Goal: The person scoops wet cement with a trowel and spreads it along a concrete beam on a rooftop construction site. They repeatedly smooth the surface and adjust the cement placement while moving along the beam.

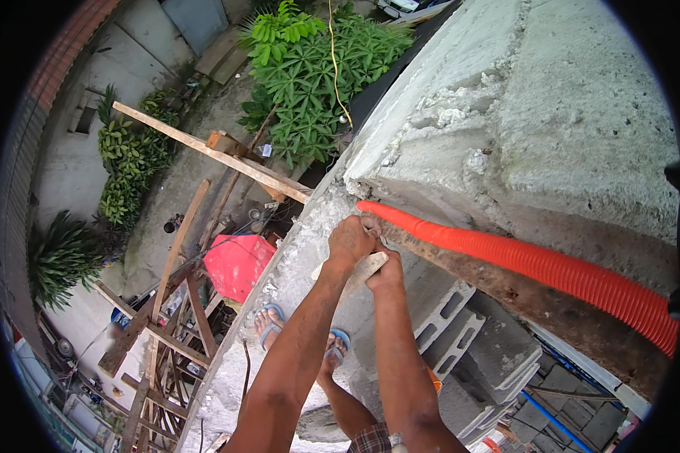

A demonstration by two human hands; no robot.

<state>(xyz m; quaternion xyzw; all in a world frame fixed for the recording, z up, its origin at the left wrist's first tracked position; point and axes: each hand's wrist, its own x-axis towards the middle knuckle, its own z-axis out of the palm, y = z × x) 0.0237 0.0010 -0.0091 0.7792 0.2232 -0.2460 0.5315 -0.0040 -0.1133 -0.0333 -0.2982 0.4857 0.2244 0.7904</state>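
Note:
My left hand is closed beside the end of an orange corrugated hose. What its fingers pinch is hidden behind the knuckles. Close to it on the right, my right hand is closed, its fingertips almost meeting the left ones. A pale, flat, rough-edged piece juts from the right hand toward my left wrist; whether it is wood or concrete I cannot tell. The hose runs from near my fingers to the right along a weathered plank, below a rough concrete beam.
I stand in blue flip-flops on a narrow concrete ledge, with a drop on its left. Wooden scaffolding and a pink umbrella lie below there. Hollow concrete blocks are stacked at right. A yellow cable hangs ahead.

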